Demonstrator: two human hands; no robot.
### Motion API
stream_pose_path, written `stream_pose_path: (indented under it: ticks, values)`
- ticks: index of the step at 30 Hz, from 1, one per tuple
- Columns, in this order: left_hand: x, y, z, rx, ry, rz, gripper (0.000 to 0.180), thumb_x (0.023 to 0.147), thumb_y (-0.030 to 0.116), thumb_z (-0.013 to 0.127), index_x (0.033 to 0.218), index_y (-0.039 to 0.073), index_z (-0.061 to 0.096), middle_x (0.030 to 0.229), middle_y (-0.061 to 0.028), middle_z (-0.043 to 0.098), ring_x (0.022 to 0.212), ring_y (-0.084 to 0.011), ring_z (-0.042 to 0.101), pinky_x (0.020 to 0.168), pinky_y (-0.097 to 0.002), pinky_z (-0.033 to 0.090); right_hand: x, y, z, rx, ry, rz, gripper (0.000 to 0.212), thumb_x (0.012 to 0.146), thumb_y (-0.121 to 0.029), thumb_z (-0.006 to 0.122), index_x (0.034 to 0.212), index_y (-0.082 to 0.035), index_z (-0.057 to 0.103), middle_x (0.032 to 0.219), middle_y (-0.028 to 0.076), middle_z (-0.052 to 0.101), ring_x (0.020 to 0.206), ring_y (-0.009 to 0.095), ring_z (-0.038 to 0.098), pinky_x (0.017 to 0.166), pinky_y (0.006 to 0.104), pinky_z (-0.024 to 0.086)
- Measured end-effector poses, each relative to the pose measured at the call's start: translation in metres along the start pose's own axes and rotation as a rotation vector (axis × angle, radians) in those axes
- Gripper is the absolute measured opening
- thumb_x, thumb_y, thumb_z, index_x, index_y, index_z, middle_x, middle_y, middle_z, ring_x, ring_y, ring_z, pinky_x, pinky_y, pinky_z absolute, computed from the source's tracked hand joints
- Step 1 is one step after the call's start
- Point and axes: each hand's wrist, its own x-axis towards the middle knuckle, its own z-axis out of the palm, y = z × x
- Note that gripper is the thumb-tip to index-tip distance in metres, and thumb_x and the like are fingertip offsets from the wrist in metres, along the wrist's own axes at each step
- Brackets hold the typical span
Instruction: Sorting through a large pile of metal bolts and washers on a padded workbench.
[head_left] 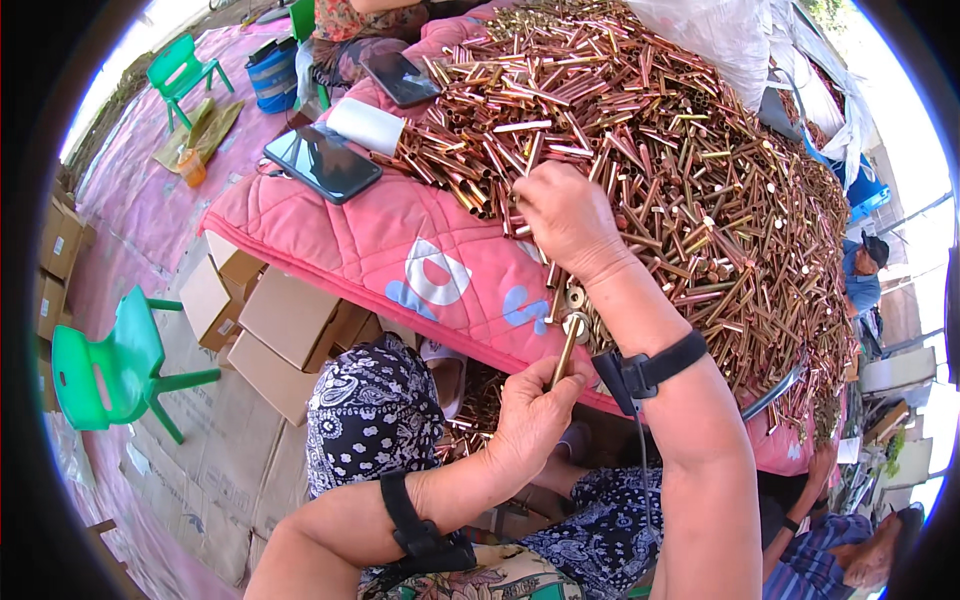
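Note:
My left hand (538,408) is closed around a slim brass-coloured metal tube (566,350), held upright near the quilt's edge. The tube's upper end meets a round washer (576,322), and I cannot tell whether the washer is fitted on it. Other washers (575,298) lie just beyond. Farther off, my right hand (570,215) is at the near edge of a big heap of copper-coloured metal tubes (690,190). Its fingers are curled together, and what they pinch, if anything, is hidden.
A pink quilted cover (350,240) lies under the heap. On it are a dark phone (322,162), another phone (400,78) and a white cylinder (366,125). Cardboard boxes (290,320) and a green chair (110,365) stand left. Other people (850,550) sit around.

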Motion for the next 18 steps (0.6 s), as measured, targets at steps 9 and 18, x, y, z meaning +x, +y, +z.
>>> stream_pose_path:
  ticks: [9,18]
  values:
    - [-0.005,-0.019,-0.001,0.43,-0.284,0.019,0.012,0.084,0.005,0.056,0.09,0.002,0.066,0.066,0.0055,0.053,0.054,-0.0011,0.039,0.048,-0.0177,0.03,-0.133,-0.036,-0.122,1.03,0.374,0.798,0.031,0.084,0.001,0.054,0.113,-0.002,0.044,0.089,0.01,0.063,0.076,0.013,0.063,0.065,0.0235,0.05]
    - [-0.012,-0.05,0.019,0.71,-0.488,-0.123,0.016,0.078,0.007,0.058,0.089,0.001,0.068,0.07,0.0031,0.058,0.056,-0.002,0.045,0.05,-0.0182,0.035,-0.241,-0.051,-0.147,1.205,0.488,0.979,0.027,0.084,-0.002,0.057,0.11,-0.001,0.051,0.088,0.009,0.063,0.07,0.012,0.061,0.06,0.0225,0.049]
